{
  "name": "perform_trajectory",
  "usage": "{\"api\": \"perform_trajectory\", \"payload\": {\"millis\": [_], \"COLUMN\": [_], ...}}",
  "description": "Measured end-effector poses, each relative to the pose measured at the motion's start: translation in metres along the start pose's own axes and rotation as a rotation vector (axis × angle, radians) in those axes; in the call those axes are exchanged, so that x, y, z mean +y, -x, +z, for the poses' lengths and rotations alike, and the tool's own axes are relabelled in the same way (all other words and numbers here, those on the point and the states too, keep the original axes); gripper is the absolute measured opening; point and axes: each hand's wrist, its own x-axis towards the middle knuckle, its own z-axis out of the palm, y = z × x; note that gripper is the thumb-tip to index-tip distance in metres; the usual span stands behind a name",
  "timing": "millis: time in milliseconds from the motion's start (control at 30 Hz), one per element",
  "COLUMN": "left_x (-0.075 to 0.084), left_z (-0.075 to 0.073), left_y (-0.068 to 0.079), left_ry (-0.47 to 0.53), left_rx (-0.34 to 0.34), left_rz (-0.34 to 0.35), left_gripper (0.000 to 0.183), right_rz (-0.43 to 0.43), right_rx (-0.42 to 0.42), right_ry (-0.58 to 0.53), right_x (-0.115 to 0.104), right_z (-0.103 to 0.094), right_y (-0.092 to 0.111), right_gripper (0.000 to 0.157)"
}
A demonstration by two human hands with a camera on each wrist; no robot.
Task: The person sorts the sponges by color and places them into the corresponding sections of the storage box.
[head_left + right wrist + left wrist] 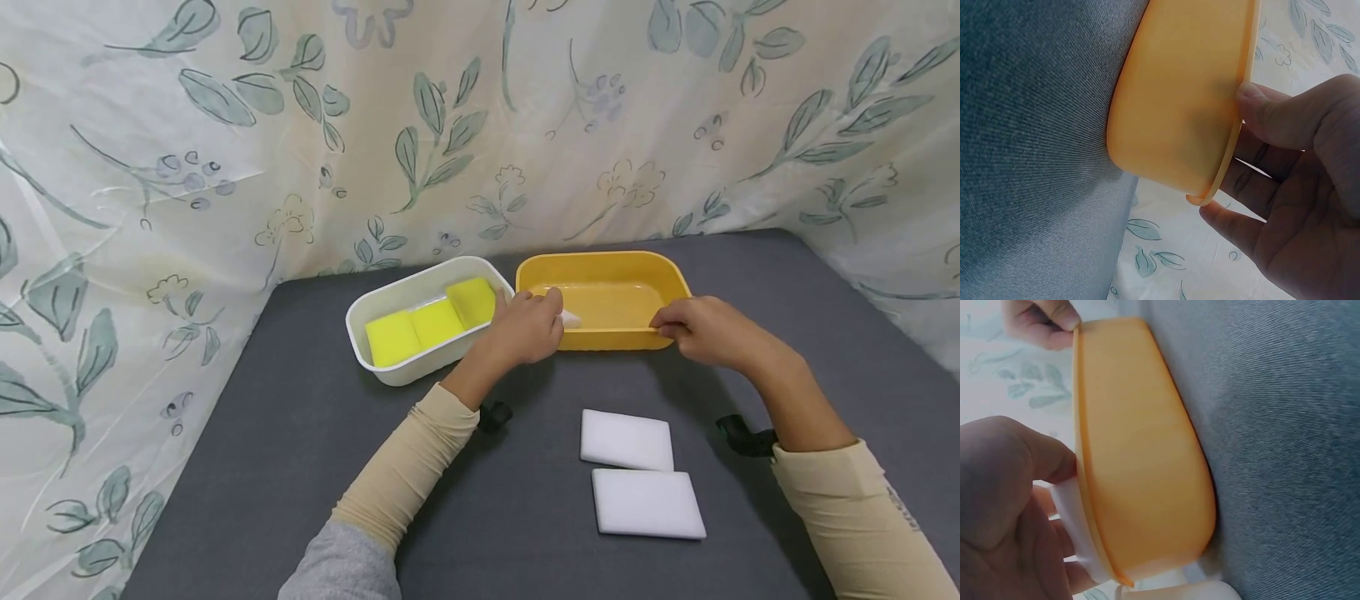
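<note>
My left hand (pixel 528 325) holds a white sponge (pixel 1075 528) at the left front rim of a yellow plastic container (pixel 600 340). Thumb and fingers lie on either side of the sponge, and most of it is hidden behind the hand in the head view. At the container's right front corner, my right hand (pixel 708 332) pinches the rim between thumb and fingers. To the left stands a white container (pixel 416 367) with yellow sponges (pixel 437 322) in a row inside it. Two more white sponges (pixel 627 439) lie flat on the table in front of the yellow container.
A dark grey cloth (pixel 300 475) covers the table. Behind and to the sides hangs a leaf-patterned curtain (pixel 525 200), close to the backs of both containers. The two containers stand side by side, corners nearly meeting.
</note>
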Motion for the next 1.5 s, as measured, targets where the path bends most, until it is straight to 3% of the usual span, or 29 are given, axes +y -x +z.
{"api": "perform_trajectory", "payload": {"millis": [233, 400, 867, 1233, 1500], "left_x": [-0.002, -0.004, -0.003, -0.003, -0.004], "left_z": [-0.006, -0.011, -0.011, -0.004, 0.002], "left_y": [-0.010, -0.012, -0.016, -0.021, -0.024], "left_ry": [-0.055, -0.058, -0.024, -0.126, -0.119], "left_rx": [-0.011, -0.059, -0.057, -0.151, -0.153], "left_rz": [0.063, 0.098, 0.014, -0.049, -0.055], "left_gripper": [0.019, 0.025, 0.031, 0.051, 0.054], "right_rz": [0.006, 0.006, 0.002, 0.006, 0.007], "right_rx": [0.003, 0.009, 0.005, -0.009, -0.007], "right_ry": [0.003, 0.003, -0.014, -0.011, -0.012], "right_x": [0.000, 0.000, 0.002, 0.001, 0.001], "right_z": [-0.001, -0.001, -0.003, -0.002, -0.001], "right_y": [0.002, 0.003, 0.001, 0.000, 0.000], "right_gripper": [0.015, 0.015, 0.015, 0.015, 0.015]}}
